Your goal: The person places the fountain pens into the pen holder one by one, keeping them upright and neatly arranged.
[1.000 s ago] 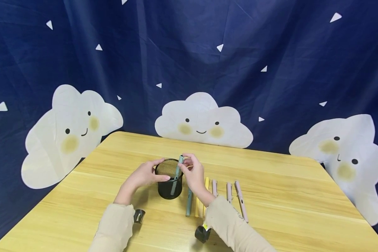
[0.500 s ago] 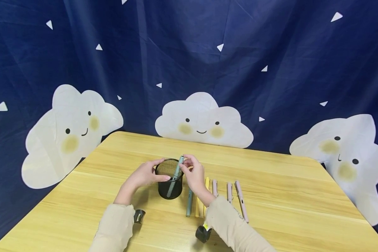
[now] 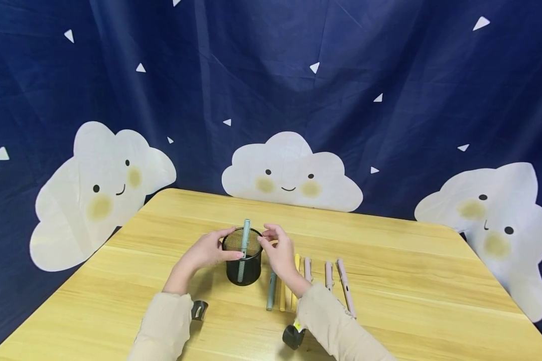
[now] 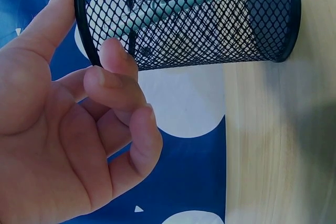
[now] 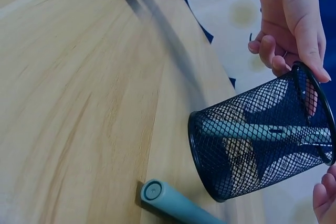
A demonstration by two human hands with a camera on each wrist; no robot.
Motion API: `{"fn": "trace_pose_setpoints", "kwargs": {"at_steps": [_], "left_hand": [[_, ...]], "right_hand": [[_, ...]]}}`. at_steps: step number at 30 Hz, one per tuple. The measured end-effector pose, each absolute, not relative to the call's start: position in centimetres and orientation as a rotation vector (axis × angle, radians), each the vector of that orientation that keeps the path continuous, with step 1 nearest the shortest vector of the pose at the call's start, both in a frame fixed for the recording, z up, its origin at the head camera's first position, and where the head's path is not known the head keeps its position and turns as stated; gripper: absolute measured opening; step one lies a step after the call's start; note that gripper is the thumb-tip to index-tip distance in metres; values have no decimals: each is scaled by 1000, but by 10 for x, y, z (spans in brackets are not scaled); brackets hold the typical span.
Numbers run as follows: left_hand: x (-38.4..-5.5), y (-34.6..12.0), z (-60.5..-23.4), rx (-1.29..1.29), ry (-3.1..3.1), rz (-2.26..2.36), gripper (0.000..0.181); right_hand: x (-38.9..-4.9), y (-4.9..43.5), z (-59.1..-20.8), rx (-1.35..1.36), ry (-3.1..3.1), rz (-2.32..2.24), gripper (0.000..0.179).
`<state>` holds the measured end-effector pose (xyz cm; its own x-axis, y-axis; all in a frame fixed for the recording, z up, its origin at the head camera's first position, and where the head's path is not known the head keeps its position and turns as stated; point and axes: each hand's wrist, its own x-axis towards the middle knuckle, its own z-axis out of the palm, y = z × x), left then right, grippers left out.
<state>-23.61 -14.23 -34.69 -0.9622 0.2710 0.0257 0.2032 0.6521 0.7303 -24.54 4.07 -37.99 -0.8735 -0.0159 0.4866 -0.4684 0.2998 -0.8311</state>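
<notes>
A black mesh pen holder (image 3: 244, 273) stands upright on the table, with one grey-green pen (image 3: 246, 235) leaning inside it, its capped end above the rim. My left hand (image 3: 208, 249) grips the holder's rim between thumb and fingers; the left wrist view shows that palm (image 4: 58, 145) beside the mesh, its other fingers curled. At the rim's right side is my right hand (image 3: 279, 253), fingers loosely bent and holding no pen. Only its fingertips (image 5: 326, 187) show in the right wrist view, close to the rim; whether they touch it I cannot tell.
Right of the holder lie a teal pen (image 3: 271, 292), yellow pens (image 3: 282, 297) and lilac pens (image 3: 346, 288), partly covered by the right arm. Dark wrist-worn pieces (image 3: 292, 337) hang under the sleeves. A blue cloud-print curtain (image 3: 271, 90) closes off the table's far side.
My right hand has let go of the grey-green pen, which has tipped from the rim's right side toward the middle. The left hand and the holder have stayed in place.
</notes>
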Motion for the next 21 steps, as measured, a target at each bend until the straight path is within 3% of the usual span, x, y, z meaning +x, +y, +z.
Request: {"fn": "trace_pose_setpoints", "kwargs": {"at_steps": [21], "left_hand": [[-237, -142, -348, 360, 2773, 1225, 76]], "right_hand": [[-240, 69, -387, 374, -2229, 1610, 23]]}}
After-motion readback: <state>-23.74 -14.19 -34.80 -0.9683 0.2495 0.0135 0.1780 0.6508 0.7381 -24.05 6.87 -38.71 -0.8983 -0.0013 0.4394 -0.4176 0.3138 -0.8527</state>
